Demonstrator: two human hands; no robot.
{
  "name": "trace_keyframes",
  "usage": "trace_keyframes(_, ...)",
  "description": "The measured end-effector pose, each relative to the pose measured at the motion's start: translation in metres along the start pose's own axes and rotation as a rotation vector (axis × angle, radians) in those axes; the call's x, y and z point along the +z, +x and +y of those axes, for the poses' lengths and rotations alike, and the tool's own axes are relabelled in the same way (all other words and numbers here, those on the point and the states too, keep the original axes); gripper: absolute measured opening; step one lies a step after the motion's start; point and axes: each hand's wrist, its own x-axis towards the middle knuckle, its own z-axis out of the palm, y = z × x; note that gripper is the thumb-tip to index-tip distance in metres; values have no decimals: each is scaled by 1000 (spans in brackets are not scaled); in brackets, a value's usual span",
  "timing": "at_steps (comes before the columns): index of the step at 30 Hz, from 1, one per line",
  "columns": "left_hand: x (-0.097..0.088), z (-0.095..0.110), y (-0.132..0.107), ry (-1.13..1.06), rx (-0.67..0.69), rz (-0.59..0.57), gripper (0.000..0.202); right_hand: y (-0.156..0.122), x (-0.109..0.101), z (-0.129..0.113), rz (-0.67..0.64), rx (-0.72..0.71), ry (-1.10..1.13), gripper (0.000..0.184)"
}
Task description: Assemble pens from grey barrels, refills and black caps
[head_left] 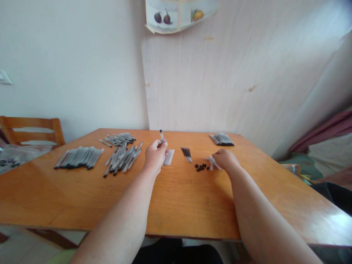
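My left hand is closed round a grey pen and holds it upright, its dark tip pointing up. Just right of that hand lies a small bundle of pale pen barrels. My right hand rests on the orange wooden table, fingers curled on some white pieces. Next to it, on the left, lie several small black caps. A few thin dark refills lie between the two hands.
Heaps of grey pens lie to the left and at left centre, with more farther back. Another bundle of pens lies at the back right. A wooden chair stands at the left, a plastic bag beside it.
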Motion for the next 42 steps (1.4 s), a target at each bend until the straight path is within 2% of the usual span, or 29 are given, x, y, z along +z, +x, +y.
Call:
trace_keyframes(2,1,-3,1,22,10,-7,23,1,0,1,29,-7,-2,24)
trace_keyframes(5,0,-9,3,136,83,-29,24,0,2,-2,148,-24,37,24)
trace_keyframes(7,-1,-13,4,291,199,-45,22,-4,4,-8,241,-59,149,24)
trace_keyframes(9,-2,-15,4,455,336,-61,21,-12,5,-19,275,-116,355,25)
trace_keyframes(11,-2,-17,3,568,446,-82,21,-24,7,-32,201,-166,626,31)
trace_keyframes(14,-1,-17,-1,652,548,-128,23,-42,10,-51,-41,-257,866,41)
trace_keyframes(17,0,-16,-4,705,609,-166,26,-55,14,-63,-205,-317,942,46)
trace_keyframes(20,2,-15,-7,750,654,-202,29,-61,19,-68,-304,-330,1001,48)
trace_keyframes(24,5,-13,-11,749,699,-248,30,-62,24,-71,-376,-327,1051,41)
trace_keyframes(26,8,-11,-13,689,695,-230,33,-63,25,-72,-379,-323,1072,36)
trace_keyframes(29,12,-9,-16,475,570,-90,47,-66,23,-75,-349,-297,1128,33)
trace_keyframes(31,15,-7,-18,271,358,-35,52,-69,21,-76,-344,-292,1164,33)
trace_keyframes(32,16,-6,-18,165,226,-56,50,-70,21,-77,-351,-298,1178,32)
trace_keyframes(34,17,-5,-20,-33,-14,-170,44,-72,21,-78,-374,-324,1192,32)
trace_keyframes(36,17,-5,-20,-196,-164,-294,40,-74,22,-78,-393,-348,1196,31)
trace_keyframes(39,16,-5,-19,-358,-247,-373,34,-75,24,-79,-421,-332,1206,33)
trace_keyframes(42,16,-5,-17,-424,-283,-375,29,-75,24,-79,-470,-276,1203,38)
